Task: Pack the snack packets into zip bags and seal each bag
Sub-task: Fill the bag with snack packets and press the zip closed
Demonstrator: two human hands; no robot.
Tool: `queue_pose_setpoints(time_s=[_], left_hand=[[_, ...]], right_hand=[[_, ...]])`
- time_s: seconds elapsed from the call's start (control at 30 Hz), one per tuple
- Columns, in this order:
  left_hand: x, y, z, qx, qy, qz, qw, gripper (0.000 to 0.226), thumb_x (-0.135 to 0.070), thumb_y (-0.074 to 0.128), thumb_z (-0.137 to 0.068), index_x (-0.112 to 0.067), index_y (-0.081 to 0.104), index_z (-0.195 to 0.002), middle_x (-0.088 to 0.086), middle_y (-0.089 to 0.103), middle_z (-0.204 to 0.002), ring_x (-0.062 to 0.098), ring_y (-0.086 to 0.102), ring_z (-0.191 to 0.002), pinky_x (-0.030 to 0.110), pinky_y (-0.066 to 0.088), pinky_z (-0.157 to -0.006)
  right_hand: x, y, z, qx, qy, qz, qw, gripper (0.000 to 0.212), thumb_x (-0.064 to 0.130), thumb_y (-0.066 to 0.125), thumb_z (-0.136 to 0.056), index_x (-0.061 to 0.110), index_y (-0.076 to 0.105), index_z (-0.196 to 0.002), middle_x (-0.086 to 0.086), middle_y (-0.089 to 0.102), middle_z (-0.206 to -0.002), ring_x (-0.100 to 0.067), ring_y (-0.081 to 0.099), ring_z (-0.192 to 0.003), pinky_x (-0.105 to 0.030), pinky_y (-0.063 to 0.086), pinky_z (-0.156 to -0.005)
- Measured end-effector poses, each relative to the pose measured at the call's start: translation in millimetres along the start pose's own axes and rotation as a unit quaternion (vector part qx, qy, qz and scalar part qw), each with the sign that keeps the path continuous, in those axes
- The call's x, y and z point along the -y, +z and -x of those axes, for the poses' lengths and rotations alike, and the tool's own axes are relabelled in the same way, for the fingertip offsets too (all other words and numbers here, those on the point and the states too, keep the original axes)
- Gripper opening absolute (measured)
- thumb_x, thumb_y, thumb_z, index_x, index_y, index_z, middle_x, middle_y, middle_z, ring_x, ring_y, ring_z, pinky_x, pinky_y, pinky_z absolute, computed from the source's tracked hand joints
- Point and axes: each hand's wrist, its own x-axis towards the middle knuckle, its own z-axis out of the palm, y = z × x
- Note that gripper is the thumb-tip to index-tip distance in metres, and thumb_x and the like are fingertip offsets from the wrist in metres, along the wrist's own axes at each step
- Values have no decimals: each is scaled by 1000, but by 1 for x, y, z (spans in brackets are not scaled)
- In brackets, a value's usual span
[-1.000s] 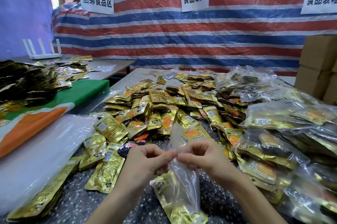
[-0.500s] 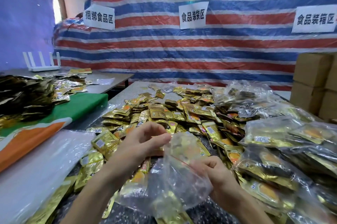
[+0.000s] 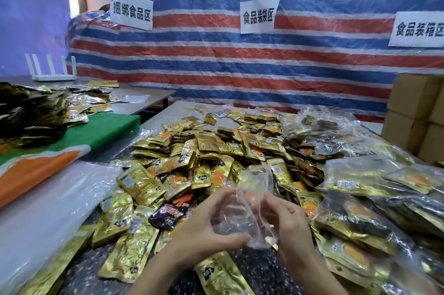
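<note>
A clear zip bag (image 3: 249, 208) is held up between both hands over the near part of the table; it looks crumpled and I see no packet inside it. My left hand (image 3: 206, 227) grips its left side with curled fingers and thumb. My right hand (image 3: 288, 220) pinches its right side. A large heap of gold snack packets (image 3: 206, 150) covers the table behind the hands. One gold packet (image 3: 221, 275) lies on the dark tabletop just below the hands.
Filled zip bags (image 3: 374, 189) are piled on the right. A stack of clear plastic (image 3: 48, 205) lies on the left beside a green and orange cloth (image 3: 79, 140). Cardboard boxes (image 3: 418, 114) stand at the far right. A striped tarp (image 3: 240, 59) hangs behind.
The camera view has tilted up. The bag that held packets a second ago is gone from the hands, and both hands now hold an empty-looking clear bag, with the left hand back on it.
</note>
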Motion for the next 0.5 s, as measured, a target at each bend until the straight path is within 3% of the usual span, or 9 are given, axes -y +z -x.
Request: queue_pose_setpoints(time_s=[0.07,0.13,0.23,0.33,0.43,0.5], left_hand=[[1,-2,0,-39,11,26,999,66,-24,85,-66,-24,57,-126,0,70,-117,23,70,-107,33,58,-89],[0,-4,0,-75,30,40,996,67,-29,82,-64,-18,56,-125,1,71,-117,22,70,-107,30,58,-88],[-2,-7,-1,-126,57,68,988,67,-31,80,-66,-18,55,-127,4,71,-118,22,69,-109,27,56,-89],[-1,-10,0,-142,71,89,983,67,-33,81,-65,-20,56,-126,7,71,-116,24,70,-107,26,56,-88],[-2,-9,1,-135,71,79,985,60,-36,83,-64,-33,60,-119,4,72,-116,22,69,-109,26,55,-90],[-4,-7,2,-135,70,69,986,61,-41,84,-61,-38,60,-117,0,72,-116,19,69,-108,25,55,-90]], right_hand=[[1,-2,1,-4,-15,-12,1000,49,43,58,-91,11,70,-57,-11,65,-60,-22,60,-53,-30,52,-54],[3,-4,2,-18,-34,-36,999,40,32,54,-84,12,65,-51,-6,55,-50,-14,49,-44,-23,40,-41],[4,-5,3,-12,-47,-81,996,39,27,53,-86,14,55,-49,-6,45,-48,-18,38,-42,-24,34,-40],[2,-6,-1,-25,-25,-119,992,44,34,54,-94,17,55,-53,-6,47,-52,-17,40,-44,-24,35,-40],[-3,-4,-20,-80,36,-18,996,41,27,55,-100,15,64,-61,-6,58,-58,-19,48,-49,-25,39,-41],[-5,2,-37,-59,92,87,990,29,15,60,-97,4,70,-72,-11,70,-66,-30,60,-58,-33,47,-52]])
